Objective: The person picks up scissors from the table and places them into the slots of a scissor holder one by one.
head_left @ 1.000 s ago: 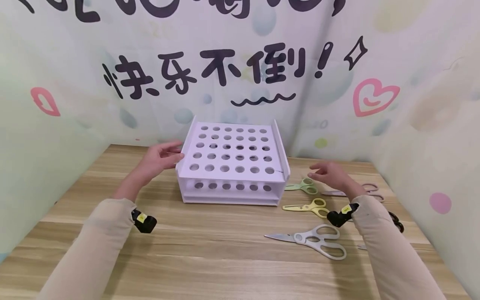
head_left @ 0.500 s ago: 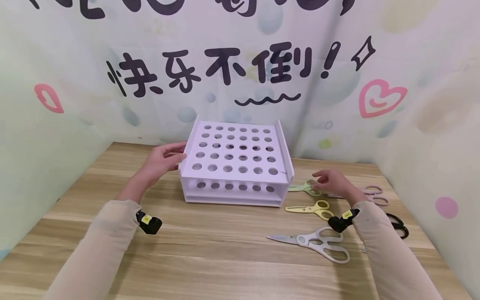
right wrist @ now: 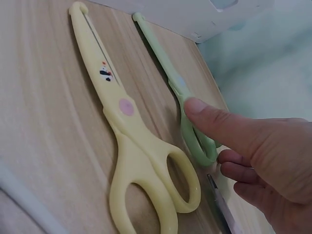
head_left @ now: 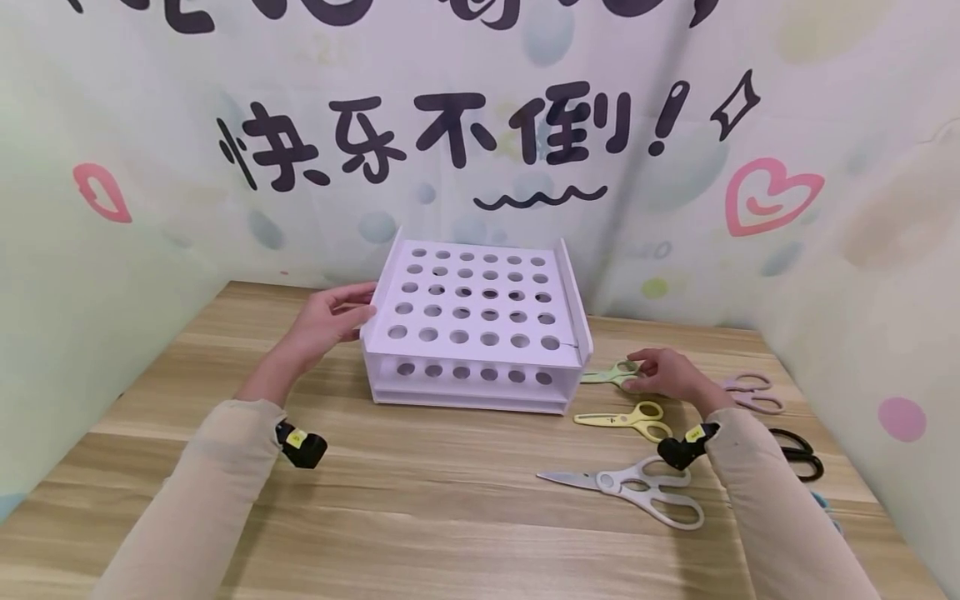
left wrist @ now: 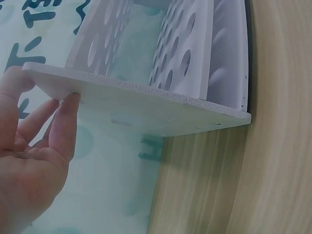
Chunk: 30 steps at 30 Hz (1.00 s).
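A white rack (head_left: pixel 480 325) with rows of round holes in its shelves stands on the wooden table. My left hand (head_left: pixel 322 325) is at the rack's left side panel; in the left wrist view its fingertips (left wrist: pixel 72 100) touch the panel's outer face and upper corner. To the right of the rack lie light green scissors (head_left: pixel 603 377). My right hand (head_left: pixel 667 373) is low over their handles, thumb and fingers on either side. In the right wrist view the thumb (right wrist: pixel 197 105) overlaps the green handle near the pivot, and the index finger is hidden behind it.
Yellow scissors (head_left: pixel 615 418) lie nearer me than the green ones, then larger grey-white scissors (head_left: pixel 630 483). Pink-handled scissors (head_left: pixel 753 392), black-handled ones (head_left: pixel 802 454) and a blue handle (head_left: pixel 827 507) show beside my right forearm. A printed cloth backdrop (head_left: pixel 480 133) rises behind the table.
My right hand has moved down from above onto the green scissors' handles. The left hand stays at the rack's side. The view has shifted slightly, and the rack has kept its place.
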Tool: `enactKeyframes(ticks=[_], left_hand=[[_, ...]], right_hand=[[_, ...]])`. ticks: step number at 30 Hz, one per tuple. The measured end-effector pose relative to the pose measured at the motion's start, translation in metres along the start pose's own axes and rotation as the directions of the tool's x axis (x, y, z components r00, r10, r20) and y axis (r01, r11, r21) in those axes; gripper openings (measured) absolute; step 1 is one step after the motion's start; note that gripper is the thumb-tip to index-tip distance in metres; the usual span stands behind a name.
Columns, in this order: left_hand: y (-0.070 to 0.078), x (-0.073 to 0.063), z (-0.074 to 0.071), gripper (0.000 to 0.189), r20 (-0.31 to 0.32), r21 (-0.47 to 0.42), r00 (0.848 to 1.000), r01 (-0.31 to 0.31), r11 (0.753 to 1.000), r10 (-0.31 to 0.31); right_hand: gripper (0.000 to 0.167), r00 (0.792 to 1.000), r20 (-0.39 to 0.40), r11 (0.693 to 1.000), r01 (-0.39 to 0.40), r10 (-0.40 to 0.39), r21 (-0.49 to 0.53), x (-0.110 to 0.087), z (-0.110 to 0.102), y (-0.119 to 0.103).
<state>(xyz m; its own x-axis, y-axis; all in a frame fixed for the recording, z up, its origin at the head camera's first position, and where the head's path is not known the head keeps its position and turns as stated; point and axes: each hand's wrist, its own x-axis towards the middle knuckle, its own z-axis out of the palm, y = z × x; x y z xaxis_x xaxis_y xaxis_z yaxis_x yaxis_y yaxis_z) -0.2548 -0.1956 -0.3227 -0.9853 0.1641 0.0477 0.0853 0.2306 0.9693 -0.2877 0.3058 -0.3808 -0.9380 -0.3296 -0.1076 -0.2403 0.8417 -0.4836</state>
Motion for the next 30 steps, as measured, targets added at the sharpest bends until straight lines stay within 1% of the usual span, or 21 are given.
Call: enactKeyframes(ticks=[9, 13, 23, 30], left_hand=[[0.002, -0.001, 0.001, 0.051, -0.007, 0.006, 1.000, 0.007, 1.000, -0.007], [0.001, 0.000, 0.001, 0.050, -0.011, 0.002, 1.000, 0.006, 1.000, -0.006], [0.000, 0.001, 0.001, 0.050, -0.013, 0.000, 1.000, 0.000, 1.000, 0.000], [0.001, 0.000, 0.001, 0.050, -0.013, -0.006, 1.000, 0.004, 1.000, -0.004]], right_hand=[[0.064, 0.999, -0.015, 0.999, 0.036, -0.036, 0.016, 0.000, 0.005, 0.003], [0.064, 0.999, -0.028, 0.999, 0.035, -0.035, 0.007, 0.001, 0.006, 0.003], [0.067, 0.999, -0.050, 1.000, -0.012, 0.014, 0.027, 0.004, 0.009, 0.005], [0.070, 0.998, -0.049, 0.998, -0.039, 0.041, 0.047, 0.002, 0.011, 0.006]])
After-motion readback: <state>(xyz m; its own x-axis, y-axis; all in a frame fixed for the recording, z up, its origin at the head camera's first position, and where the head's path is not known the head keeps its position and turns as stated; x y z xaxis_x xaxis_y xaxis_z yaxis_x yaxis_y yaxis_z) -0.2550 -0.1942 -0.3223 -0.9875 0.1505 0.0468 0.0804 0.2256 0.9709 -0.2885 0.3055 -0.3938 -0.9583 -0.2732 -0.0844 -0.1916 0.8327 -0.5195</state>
